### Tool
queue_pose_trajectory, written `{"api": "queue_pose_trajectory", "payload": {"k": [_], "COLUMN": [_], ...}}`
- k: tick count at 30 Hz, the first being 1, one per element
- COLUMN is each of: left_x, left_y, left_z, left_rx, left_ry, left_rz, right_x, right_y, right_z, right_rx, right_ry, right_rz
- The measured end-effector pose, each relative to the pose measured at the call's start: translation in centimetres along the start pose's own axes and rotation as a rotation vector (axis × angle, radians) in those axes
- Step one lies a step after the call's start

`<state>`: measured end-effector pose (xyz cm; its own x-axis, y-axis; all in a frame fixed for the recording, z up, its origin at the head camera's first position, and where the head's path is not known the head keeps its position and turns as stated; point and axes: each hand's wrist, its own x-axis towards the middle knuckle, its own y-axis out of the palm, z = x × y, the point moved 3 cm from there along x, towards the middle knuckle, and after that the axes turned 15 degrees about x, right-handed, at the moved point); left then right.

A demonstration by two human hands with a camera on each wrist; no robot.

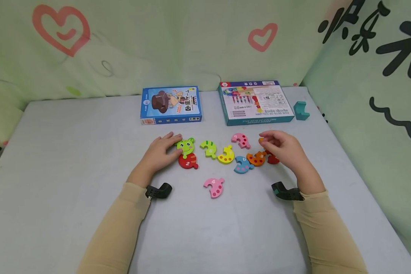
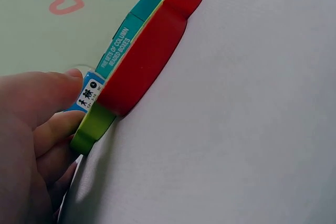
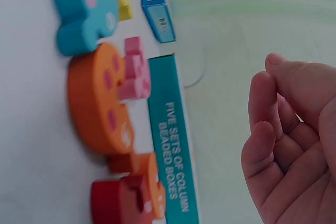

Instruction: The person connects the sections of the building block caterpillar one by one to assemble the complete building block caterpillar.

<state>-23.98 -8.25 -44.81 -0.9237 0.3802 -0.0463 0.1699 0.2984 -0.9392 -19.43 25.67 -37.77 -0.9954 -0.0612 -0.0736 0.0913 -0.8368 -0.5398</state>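
My left hand (image 1: pixel 159 152) rests on the table with its fingers stretched out, touching the left side of a green frog-head puzzle piece (image 1: pixel 185 145). A red striped piece (image 1: pixel 188 161) marked 2 adjoins the head, and its edge (image 2: pixel 149 51) shows large in the left wrist view. Over the right end of the pieces hovers my right hand (image 1: pixel 284 148), fingers loosely curled and nothing between them. Below it are a red piece (image 1: pixel 273 159) and an orange one, both partly hidden; an orange dotted piece (image 1: pixel 256 158) and a blue piece (image 1: pixel 243 164) lie just left.
Between the hands lie a light green piece (image 1: pixel 209 148), a yellow piece (image 1: pixel 226 155) and a pink piece (image 1: pixel 241 140). Another pink piece (image 1: pixel 215 187) is nearer the front. A blue box (image 1: pixel 171 104), a teal-edged box (image 1: pixel 257 102) and a teal block (image 1: pixel 300 110) stand behind.
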Motion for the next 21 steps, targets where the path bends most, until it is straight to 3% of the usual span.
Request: {"api": "queue_pose_trajectory", "payload": {"k": [7, 16, 21], "left_x": [-0.1, -0.3, -0.3], "left_y": [0.0, -0.1, -0.3], "left_z": [0.0, 0.0, -0.1], "left_rx": [-0.006, -0.009, -0.002], "left_ry": [0.010, 0.025, 0.027], "left_rz": [0.001, 0.010, 0.017], "right_x": [-0.7, -0.6, -0.6], "right_y": [0.2, 1.0, 1.5], "right_z": [-1.5, -3.2, -3.5], "right_rx": [-0.050, -0.115, -0.172], "right_ry": [0.032, 0.057, 0.050], "right_rz": [0.071, 0.219, 0.247]}}
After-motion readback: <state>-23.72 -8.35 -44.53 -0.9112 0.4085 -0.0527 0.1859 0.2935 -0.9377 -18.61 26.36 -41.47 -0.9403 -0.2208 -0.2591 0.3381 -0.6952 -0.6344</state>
